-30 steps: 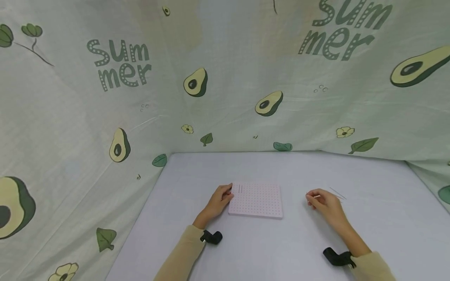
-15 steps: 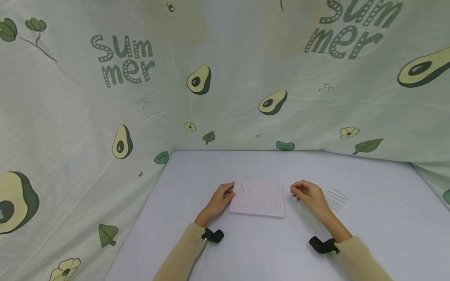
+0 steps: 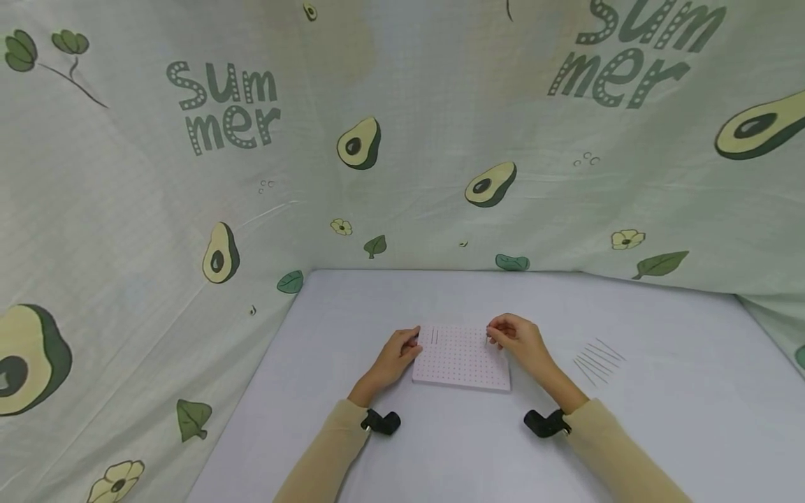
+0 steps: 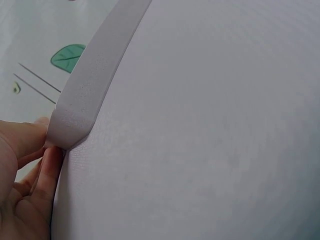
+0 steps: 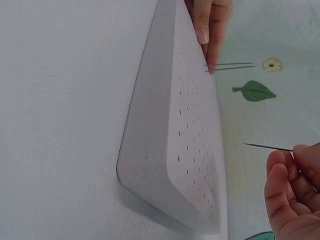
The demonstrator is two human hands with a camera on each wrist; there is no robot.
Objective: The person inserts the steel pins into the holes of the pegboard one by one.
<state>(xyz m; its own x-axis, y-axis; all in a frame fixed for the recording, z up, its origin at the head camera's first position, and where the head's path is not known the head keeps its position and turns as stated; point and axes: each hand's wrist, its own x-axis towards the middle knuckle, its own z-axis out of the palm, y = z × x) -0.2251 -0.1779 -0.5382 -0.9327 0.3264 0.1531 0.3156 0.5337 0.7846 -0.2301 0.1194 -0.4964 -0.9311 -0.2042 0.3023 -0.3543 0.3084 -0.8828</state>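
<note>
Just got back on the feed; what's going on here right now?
A person's left hand grips the left edge of a pale, holed board. Their right hand pinches a thin dark pin over the board's right side, its tip clear of the surface. Two pins already stand near the far left corner; several loose pins lie on the table to the right.

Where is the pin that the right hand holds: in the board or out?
Out: in the right wrist view, the pin juts from the right hand, its tip free, apart from the board.
</note>
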